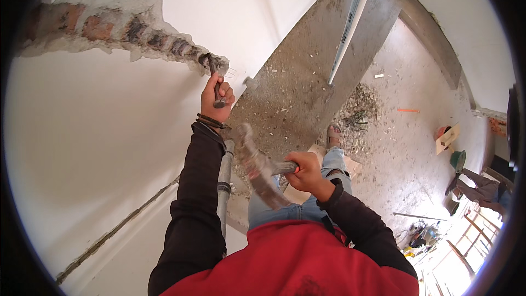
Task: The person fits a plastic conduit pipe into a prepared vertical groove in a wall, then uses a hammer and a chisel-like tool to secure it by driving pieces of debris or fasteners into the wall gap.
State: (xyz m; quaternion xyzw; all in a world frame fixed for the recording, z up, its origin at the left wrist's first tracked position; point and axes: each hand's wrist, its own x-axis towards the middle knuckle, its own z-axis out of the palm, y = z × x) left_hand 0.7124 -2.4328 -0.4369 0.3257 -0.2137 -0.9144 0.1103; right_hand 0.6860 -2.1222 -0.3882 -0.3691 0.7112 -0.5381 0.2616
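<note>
My left hand (217, 96) is wrapped round a dark metal chisel (213, 66). The chisel's tip rests at the right end of a rough groove (115, 24) broken into the white wall, where reddish brick shows. In my right hand (308, 172) is the handle of a hammer (257, 167). Its head is smeared by motion and hangs in front of my body, below and apart from the chisel's struck end.
A grey pipe (224, 181) stands beside my left forearm. A white pipe (353, 22) rises at the upper right. Rubble (356, 112) litters the floor near my foot. Farther right lie a wooden float (447, 138), a green bucket (457, 160) and a tangle of tools (422, 234).
</note>
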